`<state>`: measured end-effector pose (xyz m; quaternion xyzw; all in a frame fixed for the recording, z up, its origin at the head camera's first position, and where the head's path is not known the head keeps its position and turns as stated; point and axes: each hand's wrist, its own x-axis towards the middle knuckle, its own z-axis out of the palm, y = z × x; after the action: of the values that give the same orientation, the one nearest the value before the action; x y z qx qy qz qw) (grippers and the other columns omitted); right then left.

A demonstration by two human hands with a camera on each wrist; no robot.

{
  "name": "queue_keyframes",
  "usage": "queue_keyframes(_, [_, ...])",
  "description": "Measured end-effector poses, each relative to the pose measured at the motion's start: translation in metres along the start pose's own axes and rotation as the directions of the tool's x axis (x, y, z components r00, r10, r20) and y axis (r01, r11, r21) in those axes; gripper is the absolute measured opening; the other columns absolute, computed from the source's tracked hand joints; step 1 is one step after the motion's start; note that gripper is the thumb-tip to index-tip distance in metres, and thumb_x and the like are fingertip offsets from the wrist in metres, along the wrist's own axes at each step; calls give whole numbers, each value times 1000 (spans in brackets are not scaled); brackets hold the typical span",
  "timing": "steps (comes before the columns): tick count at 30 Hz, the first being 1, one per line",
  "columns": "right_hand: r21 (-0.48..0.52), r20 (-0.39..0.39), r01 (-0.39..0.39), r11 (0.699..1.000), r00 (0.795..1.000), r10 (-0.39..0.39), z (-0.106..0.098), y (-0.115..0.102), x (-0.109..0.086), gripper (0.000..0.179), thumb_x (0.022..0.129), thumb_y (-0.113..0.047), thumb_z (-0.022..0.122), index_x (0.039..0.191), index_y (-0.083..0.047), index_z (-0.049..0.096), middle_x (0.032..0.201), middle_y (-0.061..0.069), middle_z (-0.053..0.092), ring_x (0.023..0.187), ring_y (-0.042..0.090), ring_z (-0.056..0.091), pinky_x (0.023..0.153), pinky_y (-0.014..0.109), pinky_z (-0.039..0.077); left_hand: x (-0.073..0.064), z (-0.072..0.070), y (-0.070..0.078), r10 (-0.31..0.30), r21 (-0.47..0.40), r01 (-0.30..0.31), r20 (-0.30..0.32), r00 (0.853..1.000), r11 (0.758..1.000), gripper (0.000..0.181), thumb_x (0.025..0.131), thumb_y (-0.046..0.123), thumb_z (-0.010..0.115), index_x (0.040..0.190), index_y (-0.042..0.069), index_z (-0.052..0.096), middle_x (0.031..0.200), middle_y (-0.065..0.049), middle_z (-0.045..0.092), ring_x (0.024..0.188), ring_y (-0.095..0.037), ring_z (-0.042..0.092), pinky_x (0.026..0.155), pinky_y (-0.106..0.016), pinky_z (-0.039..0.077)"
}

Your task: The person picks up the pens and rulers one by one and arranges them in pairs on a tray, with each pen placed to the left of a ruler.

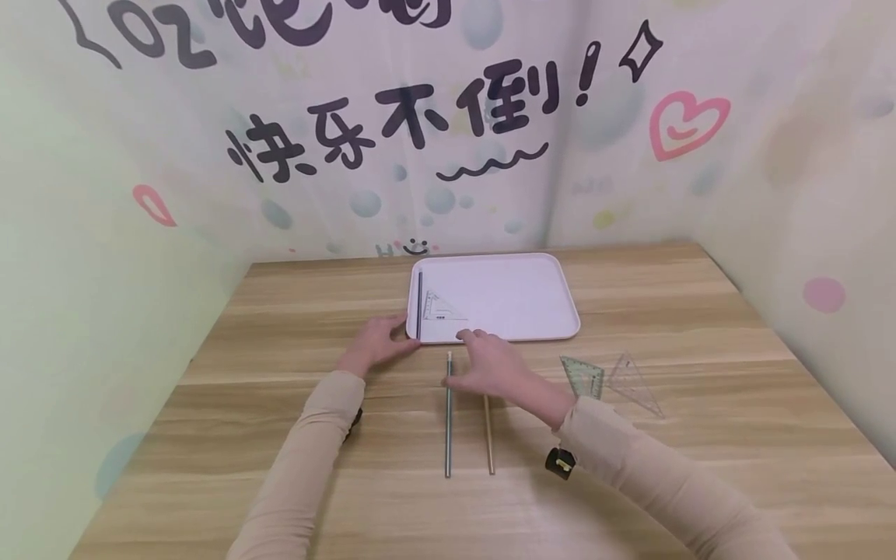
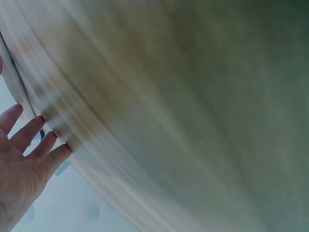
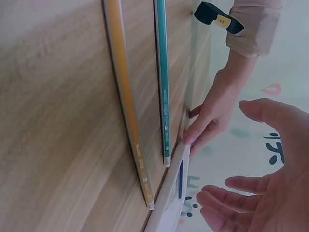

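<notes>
My left hand [image 1: 380,344] rests at the front left corner of a white tray [image 1: 511,299], its fingers extended in the left wrist view. Inside the tray's left side lie a dark pencil [image 1: 420,305] and a clear set square [image 1: 439,311]. Above the table, just before the tray, my right hand [image 1: 493,367] hovers with fingers spread and nothing in them. Below it are a green pencil [image 3: 164,96] and a yellow pencil [image 3: 128,96], side by side, eraser ends towards the tray; the hand hides part of the yellow one in the head view.
Right of the right hand lie a greenish set square [image 1: 584,377], partly covered by the forearm, and a clear set square [image 1: 635,385]. The wood-grain table [image 1: 735,435] meets a printed curtain [image 1: 392,210] at the back.
</notes>
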<state>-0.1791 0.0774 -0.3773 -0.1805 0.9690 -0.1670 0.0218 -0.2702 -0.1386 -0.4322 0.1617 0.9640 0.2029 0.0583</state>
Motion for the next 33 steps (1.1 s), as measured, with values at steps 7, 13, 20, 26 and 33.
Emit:
queue_keyframes(7, [0,2,-1,1000,1000,1,1,-5,-7,79,67,-50,73,126,-3,47,109,16,56,77,24,58,62,33,52,0,-1,0,14,6,-14,-3,1000,1000,69,83,46,61,136,7,40,138,-14,40,128,-32,36,107,-43,28])
queue_keyframes(13, [21,27,14,1000,1000,-15,6,-6,-12,83,67,-48,74,128,0,45,116,18,56,89,28,60,72,36,54,1,-1,-1,24,0,-24,-18,1000,1000,70,82,46,61,135,6,41,138,-15,40,127,-32,37,107,-44,27])
queue_keyframes(20, [34,69,-2,999,998,-1,12,-7,-19,80,67,-48,74,125,-1,48,107,13,60,81,22,59,65,30,52,2,2,-3,24,-1,-24,-17,1000,1000,71,82,48,60,136,7,40,139,-13,39,128,-32,35,108,-43,27])
queue_keyframes(26, [45,82,-6,999,997,2,17,-7,-24,79,66,-50,74,123,-1,50,83,4,60,60,12,52,53,22,46,2,2,-2,20,0,-20,-13,1000,1000,71,82,48,60,136,7,40,140,-13,38,129,-32,34,108,-44,27])
queue_keyframes(33, [79,109,-22,997,994,13,22,-10,-31,72,67,-49,72,116,0,55,65,-2,54,51,10,47,44,20,43,0,1,-1,22,-3,-22,-16,1000,1000,71,83,47,60,136,6,39,140,-13,38,128,-33,35,107,-45,27])
